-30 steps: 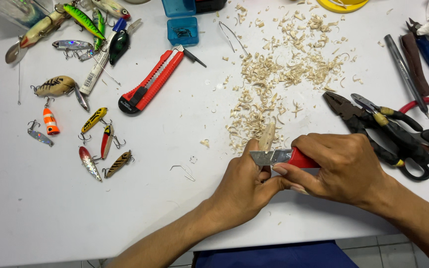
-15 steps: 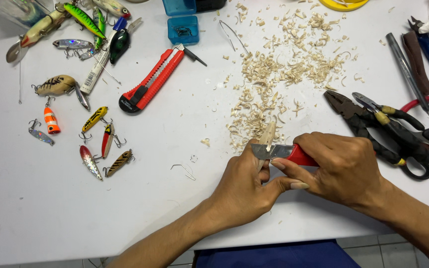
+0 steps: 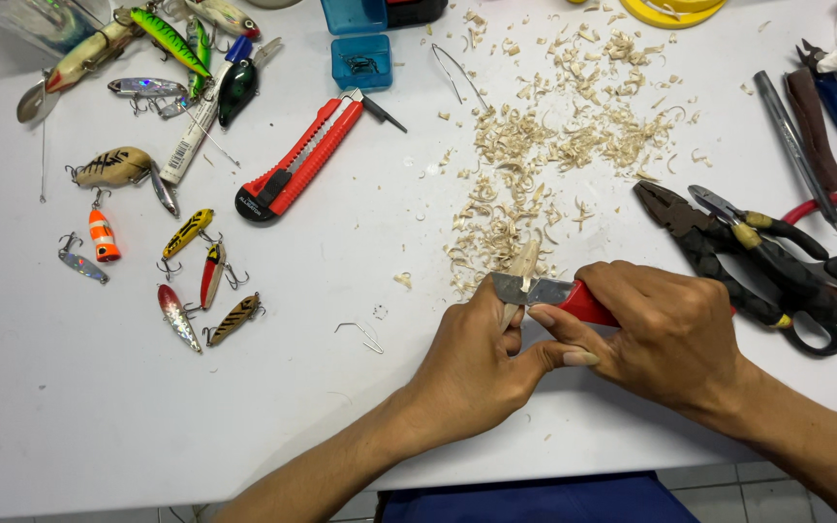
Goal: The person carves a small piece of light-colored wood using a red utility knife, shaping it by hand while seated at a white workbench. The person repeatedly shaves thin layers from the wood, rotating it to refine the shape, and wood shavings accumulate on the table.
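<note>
Low in the frame's centre, the right hand (image 3: 675, 334) has drawn its clenched red knife (image 3: 559, 291) slightly back along the wood piece (image 3: 525, 263) grasped by the left hand (image 3: 472, 363), continuing the whittling.

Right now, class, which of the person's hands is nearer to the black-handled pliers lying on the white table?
Right. The right hand lies just beside the black-handled pliers, gripping a red-handled knife; the left hand sits farther off, beyond it.

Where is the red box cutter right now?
In the head view, the red box cutter lies upper left of centre on the white table, between the fishing lures and wood shavings.
</note>
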